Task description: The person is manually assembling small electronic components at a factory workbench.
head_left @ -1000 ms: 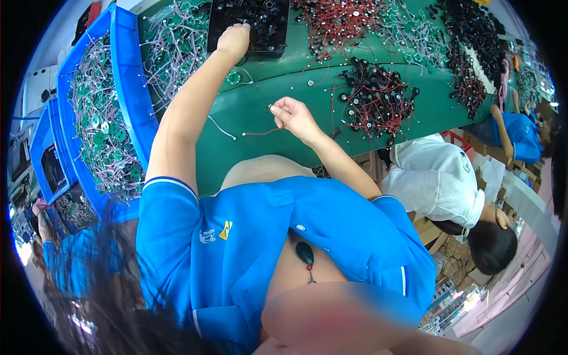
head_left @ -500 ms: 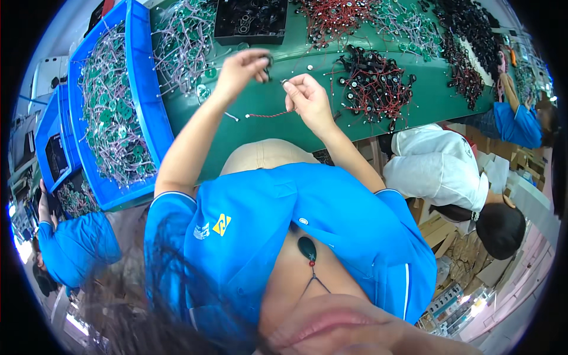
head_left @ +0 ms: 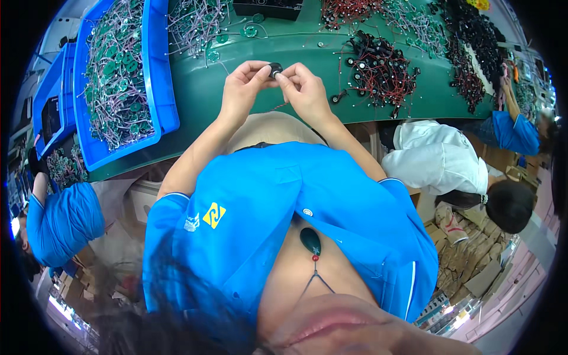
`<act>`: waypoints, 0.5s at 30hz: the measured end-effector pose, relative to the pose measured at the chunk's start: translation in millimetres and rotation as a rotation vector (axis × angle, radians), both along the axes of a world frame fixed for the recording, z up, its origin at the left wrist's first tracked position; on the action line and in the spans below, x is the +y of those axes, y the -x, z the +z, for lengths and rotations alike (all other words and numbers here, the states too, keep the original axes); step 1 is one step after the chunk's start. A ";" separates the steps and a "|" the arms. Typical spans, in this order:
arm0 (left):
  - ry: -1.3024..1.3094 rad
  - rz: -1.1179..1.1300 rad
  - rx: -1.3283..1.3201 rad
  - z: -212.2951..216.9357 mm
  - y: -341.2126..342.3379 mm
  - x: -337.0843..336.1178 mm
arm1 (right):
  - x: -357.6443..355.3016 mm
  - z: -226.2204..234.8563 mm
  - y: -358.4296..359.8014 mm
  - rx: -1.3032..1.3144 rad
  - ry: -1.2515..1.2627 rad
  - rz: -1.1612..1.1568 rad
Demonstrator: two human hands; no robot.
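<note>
My left hand (head_left: pixel 242 86) and my right hand (head_left: pixel 306 90) meet over the near part of the green table. Between their fingertips is a small round black part (head_left: pixel 275 69), pinched from both sides. A short red twisted wire (head_left: pixel 280 107) shows below the fingers, beside my right hand; its upper end is hidden. To the right lies a heap of round black parts with red and black wires (head_left: pixel 381 74). One loose black part (head_left: pixel 336 97) sits at that heap's near left edge.
A blue bin (head_left: pixel 163 77) of wired green discs (head_left: pixel 115 80) stands at the left. A black box (head_left: pixel 269 9) and loose wired discs (head_left: pixel 251 31) lie at the far side. More wired heaps (head_left: pixel 423 29) spread far right. A person in a white top (head_left: pixel 438 157) sits at the right.
My left hand, earlier apart and blurred with a dark piece, has come over to my right hand. Both now grip one black part. The whole view has shifted slightly.
</note>
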State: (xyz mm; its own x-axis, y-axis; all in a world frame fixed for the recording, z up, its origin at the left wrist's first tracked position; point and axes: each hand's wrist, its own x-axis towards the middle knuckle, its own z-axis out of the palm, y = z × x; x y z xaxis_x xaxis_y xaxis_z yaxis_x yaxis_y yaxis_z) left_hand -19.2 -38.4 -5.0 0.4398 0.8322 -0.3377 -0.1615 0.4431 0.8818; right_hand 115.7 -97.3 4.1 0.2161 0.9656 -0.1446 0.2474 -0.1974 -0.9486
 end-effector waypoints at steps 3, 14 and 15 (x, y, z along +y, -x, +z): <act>-0.119 -0.026 0.023 1.6 0.8 -6.9 | -6.6 3.5 2.0 0.007 -0.027 -0.034; -0.203 -0.038 -0.017 4.6 0.3 -20.1 | -22.0 4.3 10.3 -0.184 -0.163 -0.089; -0.204 -0.040 -0.018 5.3 -0.3 -22.1 | -22.6 5.7 10.2 -0.149 -0.155 -0.099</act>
